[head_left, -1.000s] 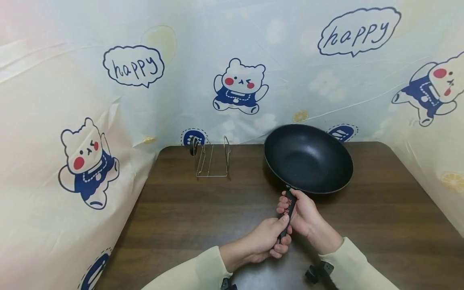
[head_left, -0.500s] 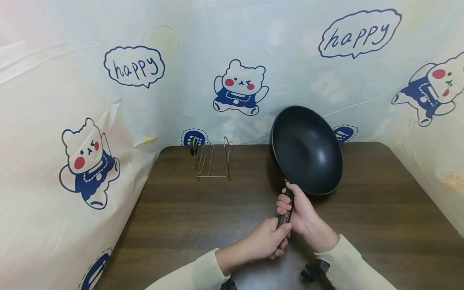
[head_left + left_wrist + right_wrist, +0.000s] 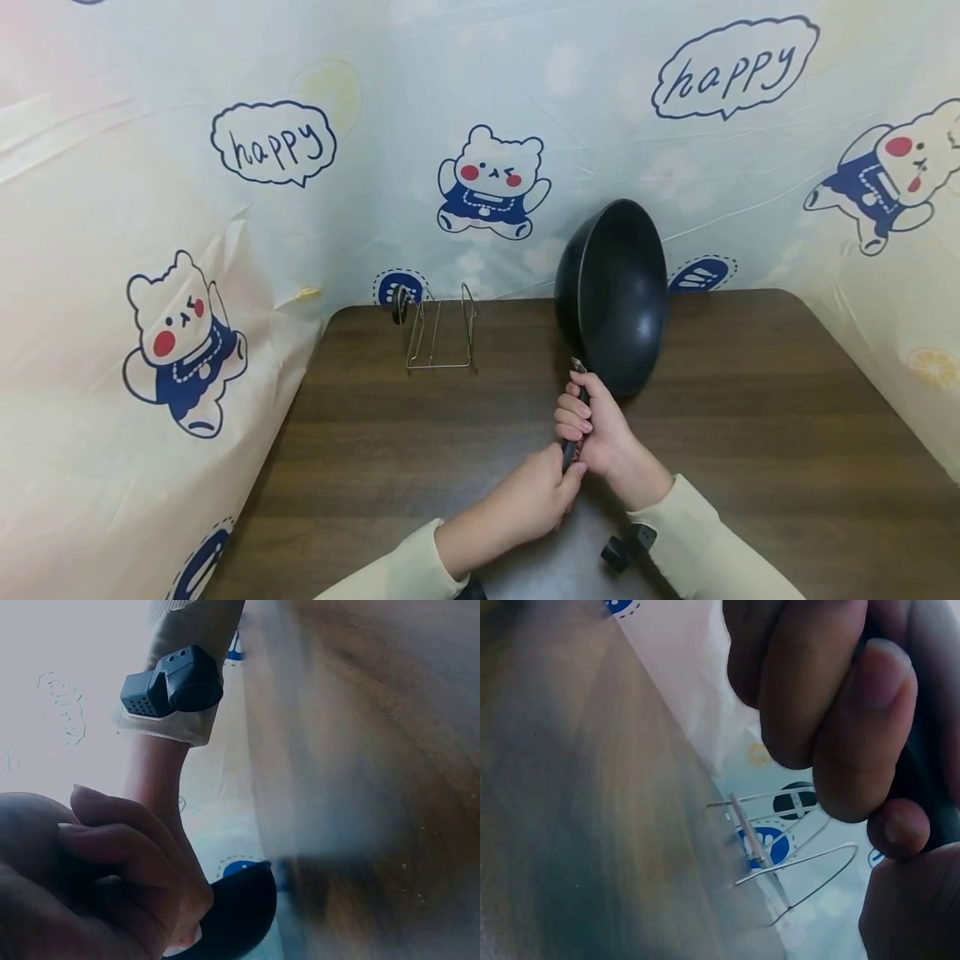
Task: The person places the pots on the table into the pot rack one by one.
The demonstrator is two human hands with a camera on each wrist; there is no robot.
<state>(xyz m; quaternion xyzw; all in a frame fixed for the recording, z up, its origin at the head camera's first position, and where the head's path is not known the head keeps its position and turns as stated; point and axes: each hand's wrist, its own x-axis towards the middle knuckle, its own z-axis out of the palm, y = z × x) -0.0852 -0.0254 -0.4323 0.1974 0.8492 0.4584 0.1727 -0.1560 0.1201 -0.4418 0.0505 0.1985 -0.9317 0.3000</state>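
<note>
A black wok [image 3: 622, 292] is tipped far onto its side, its hollow facing right in the head view. My right hand [image 3: 606, 429] grips the upper part of its black handle [image 3: 573, 448], close to the bowl. Just below, my left hand [image 3: 536, 496] grips the lower end of the same handle, thumb along it. In the left wrist view the wok [image 3: 244, 911] shows past the curled fingers as a dark curve. The right wrist view has the curled fingers of my right hand [image 3: 832, 705] around the dark handle.
A silver wire rack [image 3: 440, 333] stands at the back left of the brown wooden table [image 3: 360, 467], with a black round piece [image 3: 401, 305] at its left end. A printed cloth [image 3: 360, 208] hangs behind and along the sides.
The wok has turned from lying nearly level to standing on its side, its left rim raised. Both hands keep their grip on the handle and have shifted slightly left.
</note>
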